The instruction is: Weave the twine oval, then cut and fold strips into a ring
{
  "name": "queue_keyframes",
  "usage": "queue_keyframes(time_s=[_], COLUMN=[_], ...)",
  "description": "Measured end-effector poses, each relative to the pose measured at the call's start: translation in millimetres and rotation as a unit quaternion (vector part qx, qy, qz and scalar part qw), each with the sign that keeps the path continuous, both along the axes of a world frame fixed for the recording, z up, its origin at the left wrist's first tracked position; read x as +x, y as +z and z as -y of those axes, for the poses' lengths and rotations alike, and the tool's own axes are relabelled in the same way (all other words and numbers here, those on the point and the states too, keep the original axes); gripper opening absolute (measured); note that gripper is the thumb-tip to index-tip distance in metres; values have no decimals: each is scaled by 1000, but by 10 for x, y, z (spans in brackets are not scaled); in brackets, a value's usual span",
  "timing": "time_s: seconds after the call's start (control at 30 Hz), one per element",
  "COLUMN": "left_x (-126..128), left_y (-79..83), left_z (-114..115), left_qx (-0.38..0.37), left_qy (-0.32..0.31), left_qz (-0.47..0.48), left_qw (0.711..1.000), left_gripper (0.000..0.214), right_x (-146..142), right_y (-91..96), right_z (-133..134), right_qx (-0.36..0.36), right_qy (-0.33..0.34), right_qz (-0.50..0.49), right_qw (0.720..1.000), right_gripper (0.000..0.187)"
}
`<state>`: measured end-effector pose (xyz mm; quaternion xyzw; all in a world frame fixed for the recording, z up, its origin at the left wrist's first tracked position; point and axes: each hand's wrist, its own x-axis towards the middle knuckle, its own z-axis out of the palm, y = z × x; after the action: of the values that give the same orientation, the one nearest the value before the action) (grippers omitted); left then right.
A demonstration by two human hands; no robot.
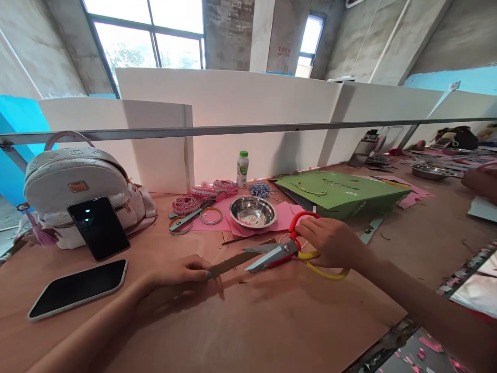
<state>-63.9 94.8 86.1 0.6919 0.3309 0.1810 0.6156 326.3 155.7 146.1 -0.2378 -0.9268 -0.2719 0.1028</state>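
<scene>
While a long table covered with tan paper is backed by white partition boards, its far side is crowded with goods. A white backpack is propped at the left, with a black smartphone leaned against it and a second smartphone laid flat near the front edge. A green paper bag is laid on its side beyond the hands, and a steel bowl is set on pink paper sheets, beside coiled patterned ribbons and a small bottle. A co-worker's hand is seen at the right edge. Scissors with red and yellow handles are gripped by the closed right hand, their blades directed leftward at a narrow brown strip. That strip is pinched by the left hand. Whether the blades touch it cannot be told.
</scene>
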Motion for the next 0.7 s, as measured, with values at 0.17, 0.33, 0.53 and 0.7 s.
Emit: queue_keyframes(time_s=[0.17, 0.33, 0.53, 0.7], left_x=[114, 169, 172, 175], left_y=[8, -11, -45, -69], left_z=[18, 81, 97, 82], left_qx=[48, 151, 216, 218], left_qy=[-86, -75, -73, -80], left_qz=[-85, -148, -190, -192], left_qw=[992, 975, 955, 953], left_gripper=[38, 23, 22, 25], right_x=[-97, -332, -457, -435], right_y=[10, -9, -43, -128], right_z=[1, 56, 41, 2], right_qx=[-75, -119, -167, -172], right_qy=[20, 6, 8, -10], right_qz=[44, 90, 108, 140], right_qw=[996, 989, 980, 975], right_gripper=[29, 42, 45, 39])
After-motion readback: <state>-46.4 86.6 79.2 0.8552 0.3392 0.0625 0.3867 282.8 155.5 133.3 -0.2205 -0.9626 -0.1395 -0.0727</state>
